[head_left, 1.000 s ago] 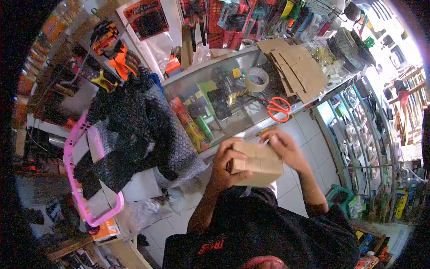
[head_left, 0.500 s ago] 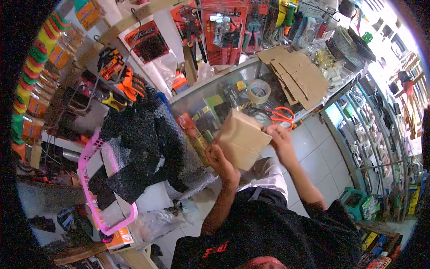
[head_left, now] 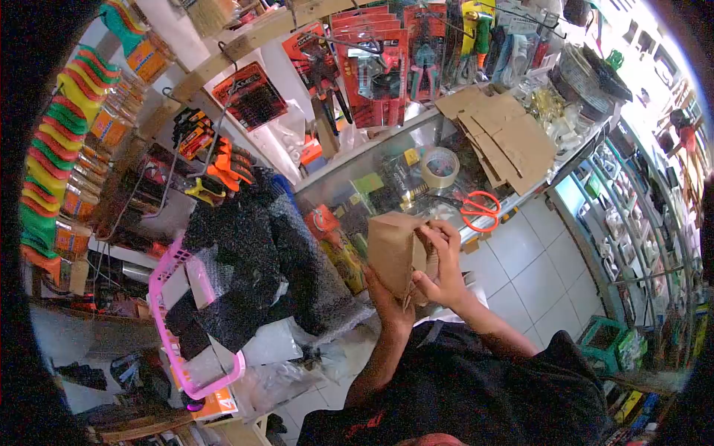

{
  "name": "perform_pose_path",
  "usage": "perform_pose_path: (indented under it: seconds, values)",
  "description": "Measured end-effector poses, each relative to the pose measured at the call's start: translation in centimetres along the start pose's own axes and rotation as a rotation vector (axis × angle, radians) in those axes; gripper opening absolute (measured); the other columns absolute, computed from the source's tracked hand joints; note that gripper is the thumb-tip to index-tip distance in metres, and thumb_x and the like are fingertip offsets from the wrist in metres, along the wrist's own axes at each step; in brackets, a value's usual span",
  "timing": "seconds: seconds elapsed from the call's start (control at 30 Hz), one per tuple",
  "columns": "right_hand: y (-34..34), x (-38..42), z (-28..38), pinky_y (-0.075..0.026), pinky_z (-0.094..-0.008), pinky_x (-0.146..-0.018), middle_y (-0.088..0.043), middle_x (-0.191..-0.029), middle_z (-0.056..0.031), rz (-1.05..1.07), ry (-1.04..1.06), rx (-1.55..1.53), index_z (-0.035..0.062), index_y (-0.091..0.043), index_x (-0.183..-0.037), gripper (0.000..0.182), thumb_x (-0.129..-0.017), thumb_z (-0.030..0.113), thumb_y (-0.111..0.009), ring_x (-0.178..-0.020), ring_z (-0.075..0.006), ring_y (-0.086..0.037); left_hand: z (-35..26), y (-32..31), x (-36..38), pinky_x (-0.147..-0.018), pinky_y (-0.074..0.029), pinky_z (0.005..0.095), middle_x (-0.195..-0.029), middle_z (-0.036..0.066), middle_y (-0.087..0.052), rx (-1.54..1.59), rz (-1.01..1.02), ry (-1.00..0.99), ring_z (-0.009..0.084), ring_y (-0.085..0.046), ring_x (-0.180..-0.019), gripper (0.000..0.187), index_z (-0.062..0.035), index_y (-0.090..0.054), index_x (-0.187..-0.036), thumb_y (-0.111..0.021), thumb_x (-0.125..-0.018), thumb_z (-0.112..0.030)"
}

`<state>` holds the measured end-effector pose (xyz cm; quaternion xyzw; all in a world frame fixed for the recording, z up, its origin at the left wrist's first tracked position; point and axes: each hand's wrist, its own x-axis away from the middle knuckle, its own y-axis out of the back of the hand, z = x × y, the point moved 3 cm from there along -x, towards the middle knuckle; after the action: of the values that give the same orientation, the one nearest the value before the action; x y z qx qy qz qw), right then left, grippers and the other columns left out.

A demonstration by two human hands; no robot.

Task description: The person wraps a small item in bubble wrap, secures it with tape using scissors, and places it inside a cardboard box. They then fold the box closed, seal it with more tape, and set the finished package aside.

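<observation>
A small brown cardboard box (head_left: 391,249) is held up in front of my body, tilted, with one edge facing me. My left hand (head_left: 390,303) grips it from below at its lower left side. On the right, the fingers of my right hand (head_left: 446,266) are bent over the box's upper edge, and the thumb presses lower on its side. Just beyond the box, orange-handled scissors (head_left: 480,211) and a roll of clear tape (head_left: 439,168) lie on the glass counter (head_left: 357,165).
Flat cardboard pieces (head_left: 513,141) are stacked at the counter's right end. To the left, black bubble wrap (head_left: 253,256) spreads beside a pink plastic basket (head_left: 158,297). Packaged tools (head_left: 372,82) hang along the back. A glass display shelf (head_left: 625,245) stands to the right above the tiled floor.
The box has been turned so that an edge faces me, and sits slightly lower. My right hand has moved in from its right corner onto its upper side. The view has shifted slightly.
</observation>
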<state>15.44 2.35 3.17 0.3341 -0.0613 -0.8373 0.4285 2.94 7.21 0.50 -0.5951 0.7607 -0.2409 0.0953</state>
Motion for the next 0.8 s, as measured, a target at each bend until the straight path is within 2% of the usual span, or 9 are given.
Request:
perform_pose_path:
  seconds: [0.17,0.2,0.33,0.43,0.47,0.53,0.63,0.73,0.8]
  values:
    - [-1.5,-0.9,0.3,-0.025,-0.052,-0.113,-0.028,-0.15,-0.0254,-0.076,-0.028,-0.027,0.0058,-0.042,-0.148,0.085,-0.085,0.053,-0.073,-0.135,-0.0432,-0.03,1.7,0.9,-1.2,-0.1,-0.051,0.0399,-0.133,0.01,-0.055,0.237,0.005,0.188,0.0241,-0.057,-0.123,0.067,-0.0098,-0.039,-0.146,-0.043,-0.103,-0.061]
    - [-1.4,-1.1,0.5,-0.023,-0.052,-0.114,-0.029,-0.15,-0.0265,-0.08,-0.02,0.014,0.0055,-0.04,-0.148,0.085,-0.087,0.057,-0.069,-0.136,-0.0438,-0.031,2.0,1.0,-1.4,-0.101,-0.051,0.0395,-0.134,0.01,-0.054,0.382,0.004,0.313,0.0242,-0.057,-0.123,0.068,-0.0096,-0.038,-0.147,-0.044,-0.102,-0.06]
    - [-2.0,-0.6,0.1,-0.019,-0.0537,-0.116,-0.031,-0.153,-0.0288,-0.166,-0.025,0.031,0.0018,-0.035,-0.151,0.09,-0.091,0.066,-0.054,-0.141,-0.0436,-0.03,2.6,1.6,0.3,-0.11,-0.045,0.0422,-0.143,0.009,-0.051,0.364,0.098,0.321,0.026,-0.052,-0.13,0.064,-0.0151,-0.036,-0.152,-0.046,-0.104,-0.055]
    - [-3.5,-0.3,-0.4,-0.017,-0.0536,-0.119,-0.031,-0.154,-0.0281,-0.303,-0.042,-0.226,0.0016,-0.032,-0.154,0.087,-0.095,0.063,-0.05,-0.144,-0.0431,-0.027,3.8,2.9,0.1,-0.111,-0.045,0.0433,-0.142,0.009,-0.051,0.314,-0.145,0.33,0.0244,-0.052,-0.13,0.057,-0.013,-0.039,-0.149,-0.054,-0.104,-0.044]
    - [-3.7,-0.3,-0.5,-0.022,-0.0469,-0.12,-0.035,-0.154,-0.0224,-0.34,-0.033,-0.213,0.002,-0.03,-0.155,0.083,-0.098,0.06,-0.048,-0.144,-0.037,-0.03,4.4,3.2,-0.3,-0.108,-0.045,0.0448,-0.138,0.011,-0.049,0.219,-0.123,0.244,0.026,-0.052,-0.126,0.062,-0.0105,-0.034,-0.147,-0.059,-0.101,-0.043]
    - [-7.6,1.5,-5.7,-0.029,-0.0438,-0.117,-0.041,-0.15,-0.0187,-0.432,-0.385,-0.555,0.0033,-0.031,-0.154,0.08,-0.099,0.06,-0.046,-0.139,-0.0342,-0.039,5.5,3.7,-1.5,-0.103,-0.045,0.0478,-0.129,0.016,-0.045,0.027,-0.072,0.071,0.0292,-0.052,-0.118,0.075,-0.0055,-0.023,-0.144,-0.069,-0.096,-0.04]
    - [-8.8,-0.3,-3.0,-0.044,-0.0405,-0.108,-0.052,-0.139,-0.0131,-0.565,-0.75,-1.256,0.0066,-0.037,-0.15,0.073,-0.102,0.061,-0.042,-0.126,-0.0288,-0.053,0.2,-0.1,-2.1,-0.104,-0.042,0.0494,-0.124,0.019,-0.042,-0.488,-0.067,-0.391,0.0284,-0.049,-0.114,0.067,-0.0014,-0.032,-0.13,-0.076,-0.092,-0.034]
    - [-11.8,-0.5,-5.8,-0.046,-0.042,-0.106,-0.053,-0.137,-0.0135,-0.527,-0.711,-1.389,0.0069,-0.039,-0.149,0.071,-0.103,0.061,-0.041,-0.124,-0.0285,-0.055,-1.4,-1.1,-4.2,-0.104,-0.04,0.0497,-0.125,0.021,-0.04,-0.718,-0.047,-0.649,0.0312,-0.046,-0.116,0.063,0.0022,-0.038,-0.124,-0.078,-0.09,-0.033]
    - [-13.6,-0.7,-8.0,-0.047,-0.043,-0.105,-0.055,-0.135,-0.0137,-0.486,-0.683,-1.472,0.0072,-0.04,-0.148,0.07,-0.103,0.061,-0.04,-0.122,-0.0283,-0.056,-0.8,-0.2,-6.5,-0.104,-0.038,0.0505,-0.127,0.022,-0.039,-0.841,-0.023,-0.457,0.0336,-0.044,-0.117,0.06,0.0035,-0.041,-0.121,-0.079,-0.088,-0.03]
